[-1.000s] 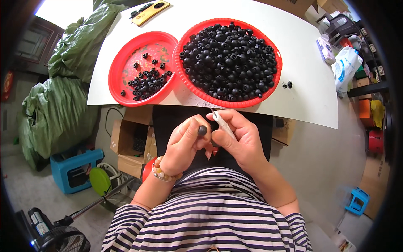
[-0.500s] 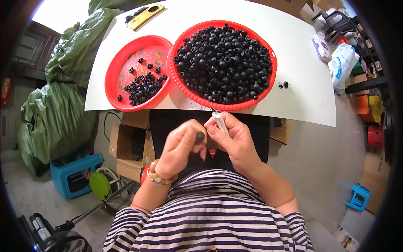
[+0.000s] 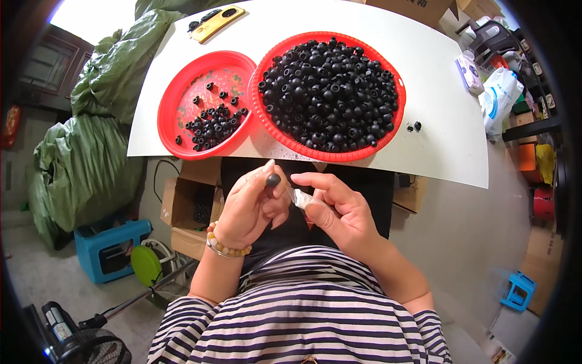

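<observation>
Pinched between the thumb and fingers of my left hand (image 3: 251, 203) is a small round black part (image 3: 273, 180). My right hand (image 3: 345, 212) is closed on a slim, knife-like tool (image 3: 304, 199) with a white-wrapped handle, its thin tip pointing toward my left hand. Both hands are just off the table's near edge, close together but apart. Beyond them, a red basket (image 3: 259, 118) is heaped with black parts of the same sort, many with a hole and a short neck. To its left, a red round tray (image 3: 168, 115) holds a smaller group.
The white table (image 3: 442, 148) carries two loose black parts (image 3: 414, 127), a yellow phone (image 3: 218, 24), a tissue pack (image 3: 470, 74) and a white plastic bag (image 3: 500, 97) by its right edge. Below on the left are an open cardboard box (image 3: 182, 203), a blue stool (image 3: 112, 252) and green sacks (image 3: 91, 176).
The tool has tipped from pointing up at the table's edge to pointing left. My left hand has turned and risen slightly with the black part, its thumb now upright.
</observation>
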`<state>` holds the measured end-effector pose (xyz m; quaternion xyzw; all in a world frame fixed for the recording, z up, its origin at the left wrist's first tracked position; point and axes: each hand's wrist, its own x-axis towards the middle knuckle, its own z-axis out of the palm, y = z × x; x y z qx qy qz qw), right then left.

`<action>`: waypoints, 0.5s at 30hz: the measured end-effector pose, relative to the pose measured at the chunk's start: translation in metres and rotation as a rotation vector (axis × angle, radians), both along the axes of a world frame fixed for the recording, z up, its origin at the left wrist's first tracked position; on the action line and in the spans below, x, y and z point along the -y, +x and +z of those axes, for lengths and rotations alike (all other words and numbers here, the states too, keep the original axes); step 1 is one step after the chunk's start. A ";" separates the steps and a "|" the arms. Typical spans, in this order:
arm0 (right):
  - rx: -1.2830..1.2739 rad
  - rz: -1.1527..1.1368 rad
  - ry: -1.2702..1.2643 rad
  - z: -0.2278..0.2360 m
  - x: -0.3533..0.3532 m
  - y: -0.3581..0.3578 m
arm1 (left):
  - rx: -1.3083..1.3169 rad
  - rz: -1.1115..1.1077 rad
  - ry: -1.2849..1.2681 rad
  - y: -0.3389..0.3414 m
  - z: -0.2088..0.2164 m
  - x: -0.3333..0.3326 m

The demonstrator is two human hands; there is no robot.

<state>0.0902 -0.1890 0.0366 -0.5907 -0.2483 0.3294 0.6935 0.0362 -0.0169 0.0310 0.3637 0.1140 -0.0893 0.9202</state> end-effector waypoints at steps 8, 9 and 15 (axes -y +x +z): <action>0.271 -0.005 0.015 0.006 0.002 0.005 | -0.163 -0.264 -0.175 -0.004 0.004 -0.002; 0.275 -0.007 0.028 0.003 0.002 0.004 | -0.141 -0.279 -0.185 -0.004 0.005 -0.001; 0.315 0.040 0.027 0.006 0.008 0.006 | -0.111 -0.340 -0.241 -0.005 0.003 -0.001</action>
